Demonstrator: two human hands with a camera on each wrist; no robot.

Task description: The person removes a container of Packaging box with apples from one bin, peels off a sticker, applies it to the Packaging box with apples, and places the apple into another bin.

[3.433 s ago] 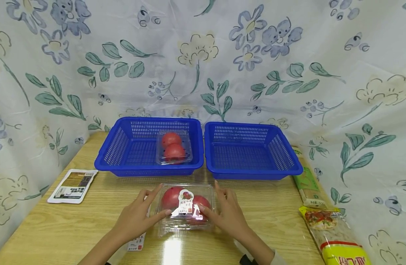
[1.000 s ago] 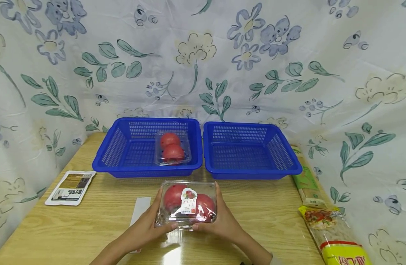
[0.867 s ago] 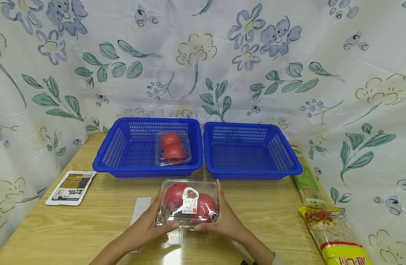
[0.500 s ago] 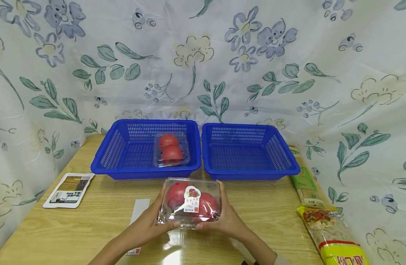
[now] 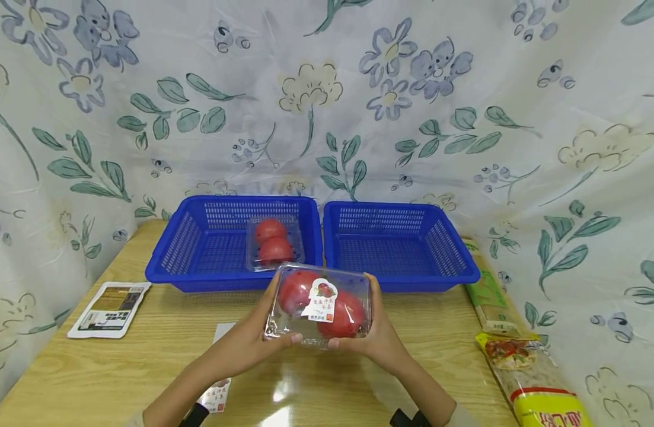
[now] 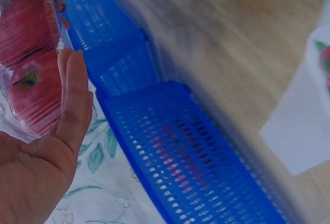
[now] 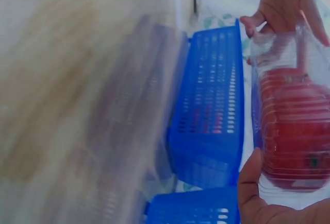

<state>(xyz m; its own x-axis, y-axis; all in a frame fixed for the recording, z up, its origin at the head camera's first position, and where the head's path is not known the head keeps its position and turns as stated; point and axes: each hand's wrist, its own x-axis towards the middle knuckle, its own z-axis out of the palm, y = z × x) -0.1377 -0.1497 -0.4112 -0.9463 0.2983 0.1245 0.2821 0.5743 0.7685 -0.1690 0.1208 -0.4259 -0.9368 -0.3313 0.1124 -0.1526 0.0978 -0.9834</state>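
Note:
A clear plastic box [image 5: 300, 322] holds two red, round fruits [image 5: 341, 315] that look like tomatoes; one has a small green calyx in the left wrist view. On its lid is a white label [image 5: 322, 300] with a fruit picture. My left hand [image 5: 252, 335] grips the box's left end, thumb along the near edge. At the other end my right hand [image 5: 384, 338] grips it the same way. The box is lifted over the table, tilted with its right side lower, and overlaps the left blue basket's front rim in the head view.
The left blue basket [image 5: 198, 277] contains a similar box of two red fruits [image 5: 275, 250]. Beside it stands a second blue basket [image 5: 407, 279]. A white pouch [image 5: 109, 310] lies at left, a label strip [image 5: 216, 396] near my left forearm, and food packets [image 5: 529, 367] along the right.
The box rested on the table with my fingers spread over it. Both hands then gripped its ends and raised it, lately bringing it upward and right, closer to the baskets.

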